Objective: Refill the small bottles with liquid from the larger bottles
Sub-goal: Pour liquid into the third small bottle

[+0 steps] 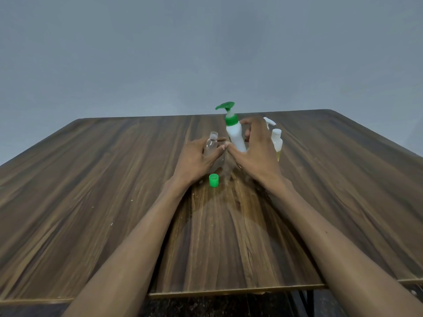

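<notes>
Two hands: both reach forward over the brown wood-grain table (114, 191), bare forearms running in from the near edge.
Left hand (194, 160): wrapped loosely around the lower body of the small clear plastic bottle (211, 144), thumb along its near side, fingers behind it.
Right hand (257, 154): spread fairly wide and cupped around the white plastic pump bottle with a green collar and green pump head (234, 133), thumb low on its left side, fingertips curling over behind it; firm contact cannot be confirmed.
Small clear bottle, axis: upright, long axis close to vertical, open threaded neck pointing up, no cap on it.
Small clear bottle, look: transparent, narrow shoulders, contents too faint to judge.
White pump bottle, axis: tilted, top leaning left toward the small bottle, base toward the right hand; the flat green pump head points left and away.
White pump bottle, look: opaque white body, bright green ring at the neck.
Position: both bottles sit near the table's middle, just beside each other, toward the far half.
Green plastic cap (213, 180): stands alone on the table, nearer than the hands, between the two wrists.
Behind the right hand: a pale bottle holding yellowish liquid with a white pump top (277, 140), upright, partly hidden.
</notes>
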